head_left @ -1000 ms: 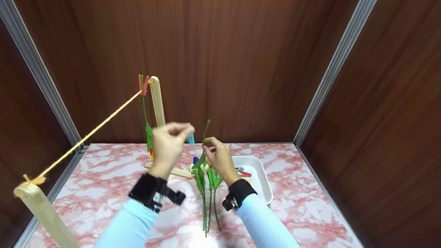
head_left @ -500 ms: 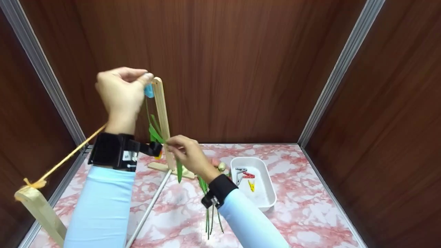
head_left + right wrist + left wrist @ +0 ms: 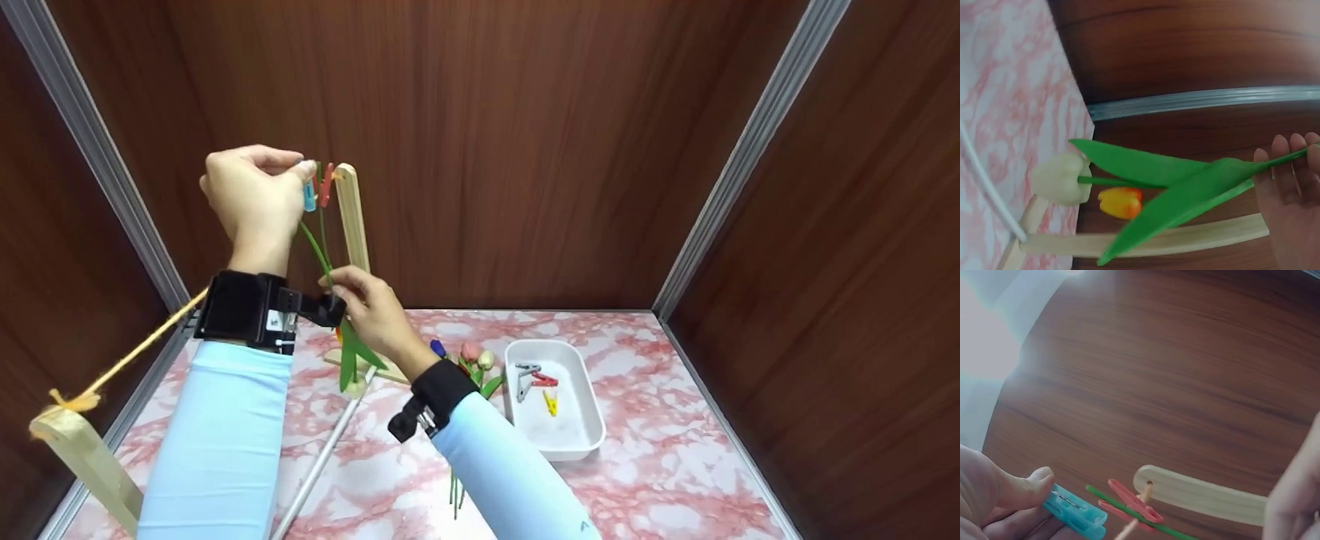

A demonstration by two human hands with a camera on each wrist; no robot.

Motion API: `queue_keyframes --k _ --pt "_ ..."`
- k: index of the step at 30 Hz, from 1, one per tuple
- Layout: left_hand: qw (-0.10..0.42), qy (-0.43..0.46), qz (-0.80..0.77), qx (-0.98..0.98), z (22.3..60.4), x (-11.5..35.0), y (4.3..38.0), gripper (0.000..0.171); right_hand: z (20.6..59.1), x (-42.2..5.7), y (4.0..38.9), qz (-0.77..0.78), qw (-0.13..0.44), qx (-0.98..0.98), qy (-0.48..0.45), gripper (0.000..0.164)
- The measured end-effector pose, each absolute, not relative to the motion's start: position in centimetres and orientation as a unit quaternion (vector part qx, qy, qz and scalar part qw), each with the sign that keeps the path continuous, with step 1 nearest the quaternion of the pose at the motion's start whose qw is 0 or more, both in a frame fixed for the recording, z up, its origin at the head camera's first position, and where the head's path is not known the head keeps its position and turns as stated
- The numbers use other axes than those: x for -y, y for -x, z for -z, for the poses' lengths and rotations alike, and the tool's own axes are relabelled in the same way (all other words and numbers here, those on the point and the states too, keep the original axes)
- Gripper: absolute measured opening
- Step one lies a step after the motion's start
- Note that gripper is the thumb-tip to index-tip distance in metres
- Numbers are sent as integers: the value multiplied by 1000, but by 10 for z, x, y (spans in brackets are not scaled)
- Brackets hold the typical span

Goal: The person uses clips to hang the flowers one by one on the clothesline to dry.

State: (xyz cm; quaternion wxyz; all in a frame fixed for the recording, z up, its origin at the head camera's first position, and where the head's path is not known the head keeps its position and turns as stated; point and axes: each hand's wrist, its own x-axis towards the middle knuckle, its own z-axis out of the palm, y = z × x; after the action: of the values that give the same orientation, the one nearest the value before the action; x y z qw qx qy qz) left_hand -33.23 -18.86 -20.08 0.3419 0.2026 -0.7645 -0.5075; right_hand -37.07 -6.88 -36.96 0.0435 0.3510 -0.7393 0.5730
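Observation:
My left hand (image 3: 259, 202) pinches a blue clothespin (image 3: 1075, 512) between thumb and fingers, close to the yellow string (image 3: 150, 330). Beside it, a red clothespin (image 3: 1131, 503) clips a green stem to the string by the far post (image 3: 352, 217). From that stem a yellow-orange tulip (image 3: 1120, 202) hangs head down. Lower down, my right hand (image 3: 375, 311) pinches the stem of a white tulip (image 3: 1058, 179), whose flower points downward below long green leaves (image 3: 1185, 197). The upper end of this stem is hidden behind my left hand in the head view.
Several tulips (image 3: 470, 351) lie on the marbled table, partly under my right arm. A white tray (image 3: 559, 446) to their right holds grey, red and yellow clothespins (image 3: 551, 403). The near post (image 3: 86, 454) stands at left; a white rod (image 3: 322, 457) runs along the table.
Both hands have moved left and up from over the table to the string, bringing the blue clothespin and the white tulip. Most recently my right hand has moved further left, under my left hand.

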Motion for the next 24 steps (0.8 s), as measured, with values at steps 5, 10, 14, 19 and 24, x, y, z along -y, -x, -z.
queue_keyframes --k 5,10,14,19,24 --pt "328 -205 510 768 205 191 335 15 369 80 377 -620 8 716 -320 22" --pt "325 -209 502 774 206 192 335 16 368 86 383 -652 -16 695 -303 22" --pt "322 -212 494 779 203 192 335 17 365 89 384 -674 -20 675 -300 22" --pt "317 -212 494 781 203 190 335 19 364 92 385 -691 -29 660 -293 22" --pt "314 -212 490 785 208 192 336 17 366 96 385 -698 -42 656 -283 22"
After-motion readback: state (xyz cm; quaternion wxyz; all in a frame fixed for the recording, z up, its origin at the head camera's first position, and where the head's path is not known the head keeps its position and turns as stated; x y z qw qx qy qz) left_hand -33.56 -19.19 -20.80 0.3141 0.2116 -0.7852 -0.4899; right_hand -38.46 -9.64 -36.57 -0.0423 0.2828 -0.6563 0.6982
